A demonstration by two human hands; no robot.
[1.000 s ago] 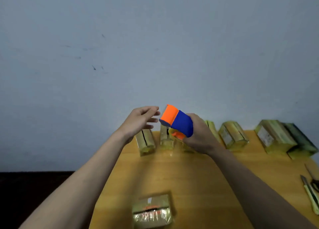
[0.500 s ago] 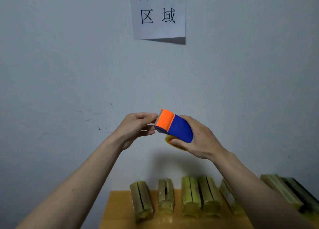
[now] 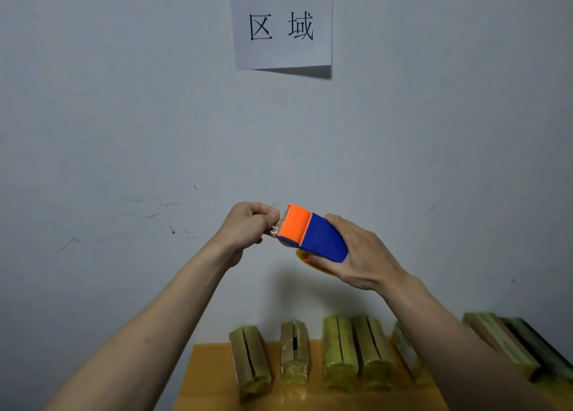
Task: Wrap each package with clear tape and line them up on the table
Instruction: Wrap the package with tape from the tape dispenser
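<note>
Right grip clasping orange-blue tape dispenser, left grip apparently pinching clear tape end

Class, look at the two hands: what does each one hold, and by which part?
The right hand grips the tape dispenser by its blue body. The left hand pinches the clear tape end at the dispenser's orange front.

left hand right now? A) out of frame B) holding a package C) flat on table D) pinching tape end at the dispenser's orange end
D: the left hand is raised beside the tape dispenser, fingers curled, pinching the clear tape end at its orange end, while the right hand grips the blue body.
</note>
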